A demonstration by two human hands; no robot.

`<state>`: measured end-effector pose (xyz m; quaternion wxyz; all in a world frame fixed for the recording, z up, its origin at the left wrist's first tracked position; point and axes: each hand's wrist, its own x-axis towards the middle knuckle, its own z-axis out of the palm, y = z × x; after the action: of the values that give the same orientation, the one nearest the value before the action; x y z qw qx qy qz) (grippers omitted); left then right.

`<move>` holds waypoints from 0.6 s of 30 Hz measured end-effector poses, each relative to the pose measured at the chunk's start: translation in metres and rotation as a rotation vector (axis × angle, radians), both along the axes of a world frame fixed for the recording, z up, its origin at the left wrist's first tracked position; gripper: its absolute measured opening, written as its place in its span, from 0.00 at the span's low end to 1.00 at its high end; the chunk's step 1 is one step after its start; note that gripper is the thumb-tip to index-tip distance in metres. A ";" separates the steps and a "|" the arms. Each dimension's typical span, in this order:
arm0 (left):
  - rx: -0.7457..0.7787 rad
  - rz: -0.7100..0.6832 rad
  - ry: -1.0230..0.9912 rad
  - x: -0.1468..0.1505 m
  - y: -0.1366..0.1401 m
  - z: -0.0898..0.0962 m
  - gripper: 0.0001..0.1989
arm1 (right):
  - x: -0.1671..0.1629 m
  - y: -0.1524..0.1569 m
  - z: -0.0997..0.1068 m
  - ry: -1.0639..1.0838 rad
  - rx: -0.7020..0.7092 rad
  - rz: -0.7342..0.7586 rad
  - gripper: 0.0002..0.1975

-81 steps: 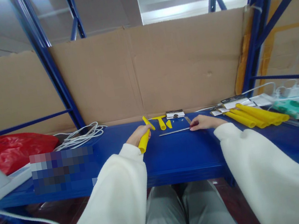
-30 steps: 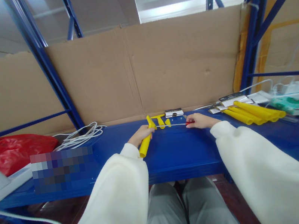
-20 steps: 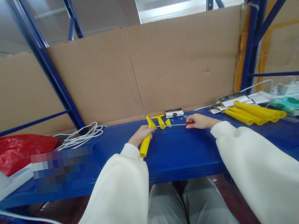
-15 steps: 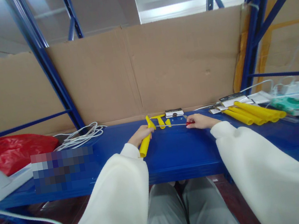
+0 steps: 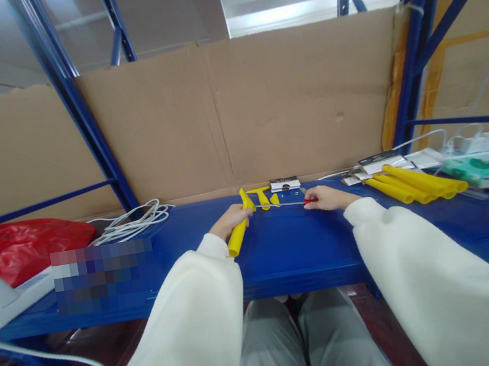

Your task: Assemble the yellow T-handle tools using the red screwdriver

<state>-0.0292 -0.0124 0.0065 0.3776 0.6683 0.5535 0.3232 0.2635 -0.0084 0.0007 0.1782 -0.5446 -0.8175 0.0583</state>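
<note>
1. Two white sleeves of mine reach forward above my grey trousers, over the front edge of the blue table.
2. My left hand is wrapped round a yellow T-shaped piece; its open tube end slants down toward me and its crossbar sticks out beyond my fingers.
3. My right hand pinches the red handle of a slim metal-shafted tool. The shaft lies level between my hands, and its tip meets the yellow piece near my left fingertips; whether it sits inside, I cannot tell.
4. Just past the shaft, near the middle of the table, lie a second yellow T-piece and a small yellow part beside it.
5. Off to my right rests a bundle of yellow tubes; to my left, a red plastic bag and coiled white cable.
6. Farther back, a small black-and-white box sits near the foot of the cardboard wall.
</note>
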 end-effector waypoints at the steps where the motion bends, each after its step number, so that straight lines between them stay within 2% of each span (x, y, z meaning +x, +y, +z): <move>1: 0.005 0.001 -0.002 0.000 0.000 0.000 0.06 | 0.000 0.001 0.000 -0.001 -0.001 0.007 0.10; 7: 0.015 -0.017 0.032 -0.002 0.002 -0.002 0.04 | 0.000 0.000 0.000 -0.017 0.004 0.031 0.13; 18: 0.051 -0.029 0.041 -0.003 0.005 -0.006 0.05 | -0.009 -0.011 0.006 -0.021 0.109 -0.022 0.05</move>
<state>-0.0326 -0.0077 0.0009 0.3534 0.6921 0.5432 0.3179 0.2549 -0.0193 0.0070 0.1993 -0.5435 -0.8154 0.0061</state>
